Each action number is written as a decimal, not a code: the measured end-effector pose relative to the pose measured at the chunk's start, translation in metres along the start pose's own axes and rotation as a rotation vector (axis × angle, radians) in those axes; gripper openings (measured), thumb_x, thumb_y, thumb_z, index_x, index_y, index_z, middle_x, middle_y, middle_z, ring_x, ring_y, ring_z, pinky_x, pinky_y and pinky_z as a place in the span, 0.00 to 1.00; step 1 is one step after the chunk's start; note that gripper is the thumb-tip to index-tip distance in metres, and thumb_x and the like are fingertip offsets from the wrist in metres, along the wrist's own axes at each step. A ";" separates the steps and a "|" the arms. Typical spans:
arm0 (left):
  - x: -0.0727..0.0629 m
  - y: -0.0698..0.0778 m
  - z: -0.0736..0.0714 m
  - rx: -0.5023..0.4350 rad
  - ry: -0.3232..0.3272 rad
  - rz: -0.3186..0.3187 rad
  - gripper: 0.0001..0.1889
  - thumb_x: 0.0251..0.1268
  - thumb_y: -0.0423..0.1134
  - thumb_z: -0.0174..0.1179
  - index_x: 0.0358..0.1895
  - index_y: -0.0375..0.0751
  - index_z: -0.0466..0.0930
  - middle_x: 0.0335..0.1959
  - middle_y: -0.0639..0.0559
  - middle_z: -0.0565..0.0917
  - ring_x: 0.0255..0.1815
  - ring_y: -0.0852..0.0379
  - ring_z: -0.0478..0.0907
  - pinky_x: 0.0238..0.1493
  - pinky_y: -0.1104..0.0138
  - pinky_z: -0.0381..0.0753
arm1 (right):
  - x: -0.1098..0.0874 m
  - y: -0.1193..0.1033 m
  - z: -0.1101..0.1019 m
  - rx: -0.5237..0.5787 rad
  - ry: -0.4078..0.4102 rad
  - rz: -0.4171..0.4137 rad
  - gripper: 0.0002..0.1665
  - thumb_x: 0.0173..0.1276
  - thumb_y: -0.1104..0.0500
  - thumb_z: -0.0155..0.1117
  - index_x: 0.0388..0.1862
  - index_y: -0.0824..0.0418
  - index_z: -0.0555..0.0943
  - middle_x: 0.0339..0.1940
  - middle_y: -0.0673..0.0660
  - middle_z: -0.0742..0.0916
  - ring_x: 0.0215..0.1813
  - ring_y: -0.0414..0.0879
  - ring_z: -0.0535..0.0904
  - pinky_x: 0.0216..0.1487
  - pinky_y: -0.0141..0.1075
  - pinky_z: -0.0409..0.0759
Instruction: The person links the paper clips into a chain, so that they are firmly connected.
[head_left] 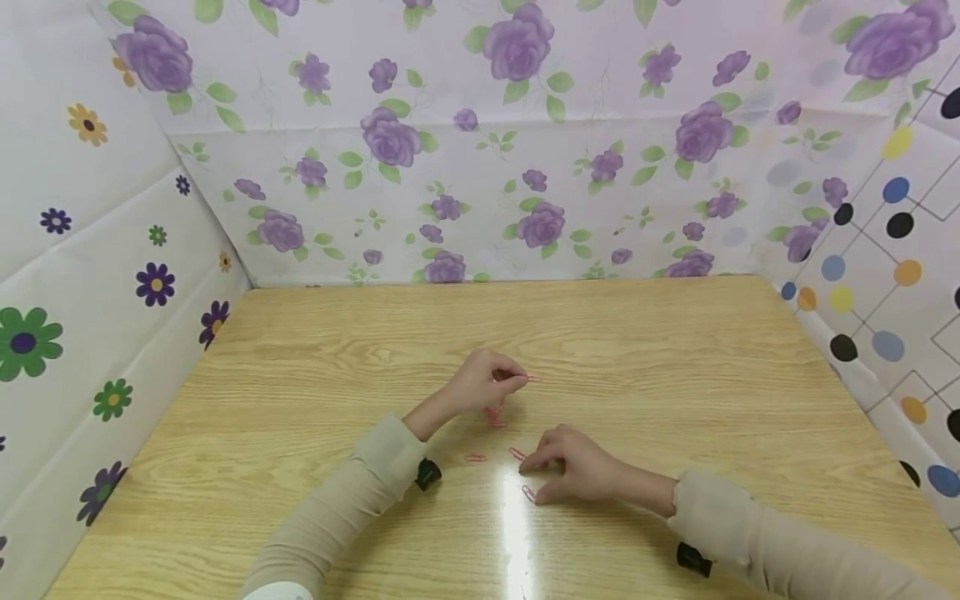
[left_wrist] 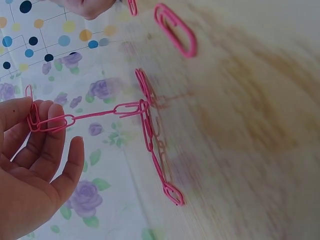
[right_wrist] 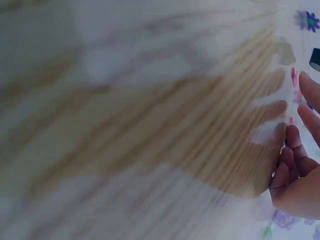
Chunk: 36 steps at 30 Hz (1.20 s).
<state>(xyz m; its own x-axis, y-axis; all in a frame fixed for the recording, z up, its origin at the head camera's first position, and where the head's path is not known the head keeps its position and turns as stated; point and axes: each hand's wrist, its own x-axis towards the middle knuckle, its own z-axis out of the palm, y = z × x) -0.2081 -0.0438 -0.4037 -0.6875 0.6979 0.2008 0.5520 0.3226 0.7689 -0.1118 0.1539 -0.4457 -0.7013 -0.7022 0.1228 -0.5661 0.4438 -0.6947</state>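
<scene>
Pink paper-clip chain runs from left hand to counter

Nearest, the right hand, fingers parted, grips nothing beside two loose clips. Beyond, the left pinches the chain's upper end; lower links lie on the wood.

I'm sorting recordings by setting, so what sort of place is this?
Probably a makeshift indoor work booth: a wood-grained table is closed in on three sides by patterned sheets, and a chain of pink paper clips is in view.
</scene>
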 end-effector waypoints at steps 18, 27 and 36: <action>-0.001 0.001 -0.001 0.000 -0.004 0.004 0.09 0.62 0.32 0.57 0.36 0.28 0.83 0.31 0.42 0.84 0.27 0.53 0.80 0.28 0.73 0.77 | 0.002 -0.003 0.004 -0.090 -0.043 -0.017 0.15 0.46 0.57 0.73 0.37 0.53 0.86 0.26 0.41 0.71 0.31 0.37 0.57 0.33 0.28 0.58; -0.001 -0.001 0.000 -0.006 -0.007 0.028 0.09 0.62 0.32 0.57 0.36 0.28 0.83 0.31 0.43 0.84 0.27 0.53 0.80 0.27 0.73 0.77 | 0.004 -0.005 0.005 -0.072 -0.050 -0.015 0.11 0.46 0.61 0.74 0.31 0.54 0.84 0.28 0.42 0.79 0.30 0.37 0.64 0.35 0.29 0.61; -0.001 0.000 0.000 -0.048 -0.020 0.006 0.10 0.63 0.33 0.56 0.37 0.27 0.82 0.32 0.37 0.83 0.29 0.45 0.79 0.28 0.72 0.76 | 0.006 -0.010 0.000 0.194 -0.094 0.122 0.10 0.50 0.73 0.67 0.24 0.60 0.79 0.22 0.47 0.81 0.25 0.34 0.74 0.29 0.28 0.76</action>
<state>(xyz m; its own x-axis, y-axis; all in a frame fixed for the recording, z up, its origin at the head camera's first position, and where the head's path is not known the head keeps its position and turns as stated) -0.2077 -0.0448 -0.4038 -0.6742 0.7126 0.1940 0.5327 0.2873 0.7961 -0.1108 0.1452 -0.4379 -0.7106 -0.7030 -0.0304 -0.3795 0.4192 -0.8248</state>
